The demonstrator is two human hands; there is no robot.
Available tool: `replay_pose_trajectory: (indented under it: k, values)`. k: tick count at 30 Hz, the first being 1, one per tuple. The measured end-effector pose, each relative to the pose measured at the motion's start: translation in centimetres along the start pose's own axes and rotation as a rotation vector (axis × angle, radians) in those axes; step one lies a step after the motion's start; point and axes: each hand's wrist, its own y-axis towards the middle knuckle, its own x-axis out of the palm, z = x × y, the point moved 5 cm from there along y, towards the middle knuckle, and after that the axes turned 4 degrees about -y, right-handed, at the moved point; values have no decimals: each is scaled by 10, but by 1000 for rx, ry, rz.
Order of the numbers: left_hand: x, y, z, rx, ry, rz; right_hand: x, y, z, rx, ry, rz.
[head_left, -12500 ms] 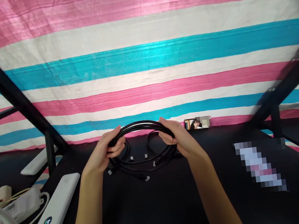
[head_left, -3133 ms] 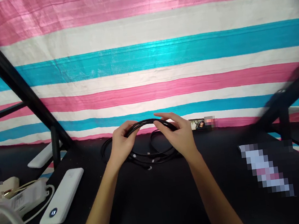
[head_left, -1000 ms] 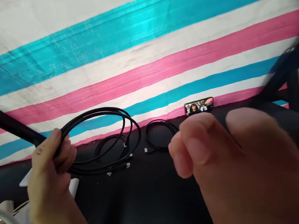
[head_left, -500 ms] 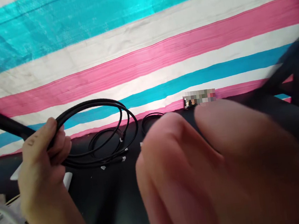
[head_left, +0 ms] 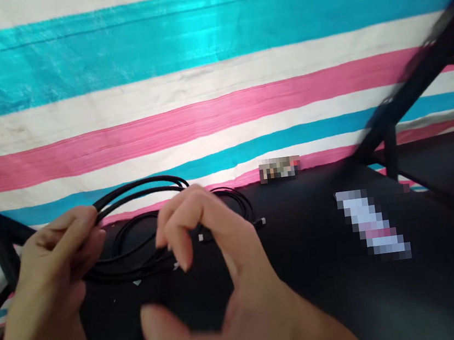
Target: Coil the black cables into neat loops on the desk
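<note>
A looped black cable [head_left: 139,182] is pinched between the thumb and fingers of my left hand [head_left: 52,268], at the left of the head view. Its loops stretch right, above the black tabletop [head_left: 309,298]. My right hand [head_left: 245,283] is beside the loops, with thumb and curved fingers wide apart and nothing between them. Its fingers cover the right end of the coil, so I cannot tell whether they touch the cable. Behind the held loops lies another coil of black cable [head_left: 124,229].
A thinner coiled cable [head_left: 247,200] with a small plug [head_left: 261,221] lies farther back. Two blurred-out items, one small [head_left: 280,169] and one long [head_left: 374,226], lie to the right. Black metal bars [head_left: 403,93] slant at both sides. A striped sheet [head_left: 187,114] hangs behind.
My right hand has moved left, from close to the camera to beside the coil, and its thumb and fingers now show spread. My left hand still holds the cable, slightly lower in view.
</note>
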Motion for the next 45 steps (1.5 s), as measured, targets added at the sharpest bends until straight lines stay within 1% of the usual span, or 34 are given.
replay_pose_trajectory:
  k: [2,3,5,7,9,11,14,17,20,23,26,28,31,34,35,37,39,40,41,43,45]
  values:
    - [6,-4,-1,-70,-65,-8,-4,4,5,-30,-132,144]
    - [10,-7,0,-90,-91,-17,-3,6,8,-70,-203,172]
    - [16,-11,2,-91,-115,-59,1,11,15,-118,-315,162]
    - [20,-15,4,-81,-132,-118,5,16,24,-117,-363,96]
    - [22,-18,7,-54,-124,-164,6,19,30,-105,-326,36]
    - [23,-21,9,-9,-91,-206,6,20,34,-79,-243,-9]
    - [28,-24,9,32,-69,-293,2,20,36,-24,-155,-44]
    - [40,-27,3,26,-113,-379,-4,18,36,-1,-124,-19]
    - [55,-30,-4,59,-131,-482,-13,18,38,57,-103,46]
    - [67,-36,-10,85,-130,-570,-23,18,38,119,-151,95]
    - [75,-44,-14,74,-151,-670,-27,17,34,141,-227,74]
    - [77,-47,-15,68,-154,-710,-26,15,32,143,-260,57]
    - [74,-45,-16,84,-134,-702,-24,13,29,117,-279,67]
    - [66,-39,-13,129,-84,-662,-21,15,25,54,-285,68]
    - [62,-38,-12,139,-61,-641,-19,15,22,9,-287,70]
    - [54,-34,-9,143,-26,-579,-18,15,12,-129,-281,101]
    - [45,-30,-5,134,-41,-491,-20,11,-2,-302,-239,171]
    - [40,-28,-3,126,-61,-442,-22,8,-8,-370,-197,219]
    - [36,-26,-2,116,-81,-392,-24,5,-13,-403,-149,255]
    - [30,-23,-1,103,-105,-309,-26,1,-19,-369,-62,277]
    - [27,-22,0,108,-99,-265,-27,1,-21,-277,-48,245]
